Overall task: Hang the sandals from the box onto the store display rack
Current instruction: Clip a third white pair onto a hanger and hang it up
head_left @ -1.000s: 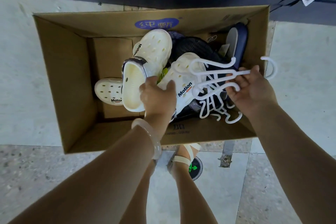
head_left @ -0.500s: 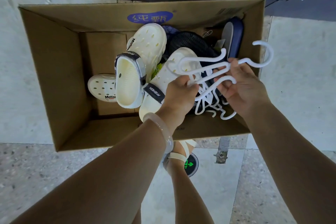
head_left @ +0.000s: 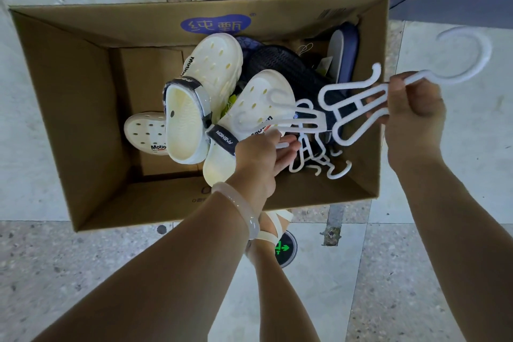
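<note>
Hanger separation is the step in hand, judged from the scene. Right hand [head_left: 413,108] pinches the neck of one white plastic hanger [head_left: 358,108], fingers [head_left: 399,86] curled round the stem just below its hook. Left hand [head_left: 263,155] lies with fingers nearly straight under the tangled bundle of spare hangers [head_left: 313,147], supporting rather than gripping it. Cream perforated sandals [head_left: 211,86] lie in the cardboard box [head_left: 69,91], just left of the left fingers; dark sandals [head_left: 286,69] lie beyond them, under the lifted hanger. No display rack can be identified.

Procedure, as advised:
1. Hold the bundle down with the left fingers.
2. Draw the hanger up and away to the right, rotating it so its prongs clear the bundle.
3. Avoid jerking; hooked prongs may drag other hangers out.
4. Then take a matched sandal pair.
</note>
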{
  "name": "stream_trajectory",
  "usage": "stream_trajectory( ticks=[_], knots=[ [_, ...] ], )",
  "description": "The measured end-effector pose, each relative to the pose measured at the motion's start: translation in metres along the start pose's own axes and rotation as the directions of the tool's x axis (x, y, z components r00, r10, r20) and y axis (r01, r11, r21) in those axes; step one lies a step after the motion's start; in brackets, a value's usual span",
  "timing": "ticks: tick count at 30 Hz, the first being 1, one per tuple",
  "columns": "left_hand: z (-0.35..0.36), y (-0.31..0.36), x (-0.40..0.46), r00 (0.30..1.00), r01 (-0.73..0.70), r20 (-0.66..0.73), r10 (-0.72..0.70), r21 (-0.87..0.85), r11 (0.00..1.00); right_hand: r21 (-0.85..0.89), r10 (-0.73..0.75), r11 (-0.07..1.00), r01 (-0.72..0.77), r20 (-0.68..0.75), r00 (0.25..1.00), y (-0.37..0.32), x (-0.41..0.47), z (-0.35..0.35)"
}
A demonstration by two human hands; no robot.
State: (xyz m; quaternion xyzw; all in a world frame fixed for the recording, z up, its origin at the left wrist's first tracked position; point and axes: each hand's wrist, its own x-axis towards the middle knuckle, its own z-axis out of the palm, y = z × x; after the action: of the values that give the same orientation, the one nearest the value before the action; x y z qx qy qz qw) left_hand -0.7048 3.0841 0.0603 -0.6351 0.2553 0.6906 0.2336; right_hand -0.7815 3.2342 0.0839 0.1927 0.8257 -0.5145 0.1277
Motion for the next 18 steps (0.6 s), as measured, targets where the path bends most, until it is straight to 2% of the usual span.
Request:
stream_trajectory(
  ticks=[2, 5, 7, 8, 9, 10, 11, 12, 13, 14, 16, 17, 18],
  knots=[
    [0.0, -0.002, -0.002, 0.999, -0.045, 0.009, 0.045, -0.044, 0.998, -0.009, -0.047, 0.999, 0.046, -0.089, 0.995, 0.0, -0.002, -0.009],
    [0.004, -0.013, -0.005, 0.98, -0.197, 0.041, 0.193, 0.178, 0.964, 0.101, -0.016, 0.994, 0.046, -0.283, 0.959, -0.008, -0.004, -0.026],
    [0.01, -0.022, -0.008, 0.953, -0.292, 0.186, 0.24, 0.352, 0.889, 0.185, 0.054, 0.983, 0.001, -0.289, 0.956, -0.018, -0.008, -0.035],
    [0.012, -0.026, -0.006, 0.929, -0.352, 0.279, 0.242, 0.474, 0.807, 0.2, 0.08, 0.979, -0.032, -0.24, 0.967, -0.022, -0.01, -0.037],
    [0.013, -0.03, -0.005, 0.901, -0.425, 0.355, 0.248, 0.616, 0.664, 0.195, 0.091, 0.979, -0.055, -0.177, 0.98, -0.026, -0.011, -0.038],
    [0.011, -0.032, -0.002, 0.881, -0.473, 0.385, 0.276, 0.709, 0.522, 0.182, 0.088, 0.981, -0.067, -0.112, 0.99, -0.029, -0.013, -0.036],
    [0.008, -0.031, 0.0, 0.877, -0.473, 0.348, 0.332, 0.752, 0.459, 0.157, 0.086, 0.985, -0.076, -0.056, 0.995, -0.03, -0.013, -0.033],
    [0.003, -0.029, 0.003, 0.863, -0.467, 0.273, 0.425, 0.753, 0.464, 0.118, 0.096, 0.989, -0.094, -0.009, 0.995, -0.03, -0.013, -0.027],
    [-0.005, -0.027, 0.01, 0.842, -0.466, 0.174, 0.511, 0.714, 0.523, 0.076, 0.121, 0.989, -0.123, 0.029, 0.992, -0.028, -0.012, -0.021],
    [-0.013, -0.023, 0.014, 0.837, -0.455, 0.063, 0.544, 0.633, 0.626, 0.05, 0.156, 0.986, -0.159, 0.064, 0.986, -0.026, -0.012, -0.013],
    [-0.032, -0.013, 0.02, 0.909, -0.349, -0.089, 0.406, 0.367, 0.862, 0.027, 0.225, 0.972, -0.231, 0.14, 0.964, -0.016, -0.017, 0.008],
    [-0.041, -0.011, 0.019, 0.941, -0.281, -0.112, 0.32, 0.272, 0.921, 0.022, 0.252, 0.965, -0.261, 0.186, 0.95, -0.011, -0.021, 0.021],
    [-0.053, -0.009, 0.02, 0.945, -0.26, -0.135, 0.297, 0.239, 0.936, 0.009, 0.274, 0.959, -0.284, 0.234, 0.933, -0.006, -0.028, 0.035]
  ],
)
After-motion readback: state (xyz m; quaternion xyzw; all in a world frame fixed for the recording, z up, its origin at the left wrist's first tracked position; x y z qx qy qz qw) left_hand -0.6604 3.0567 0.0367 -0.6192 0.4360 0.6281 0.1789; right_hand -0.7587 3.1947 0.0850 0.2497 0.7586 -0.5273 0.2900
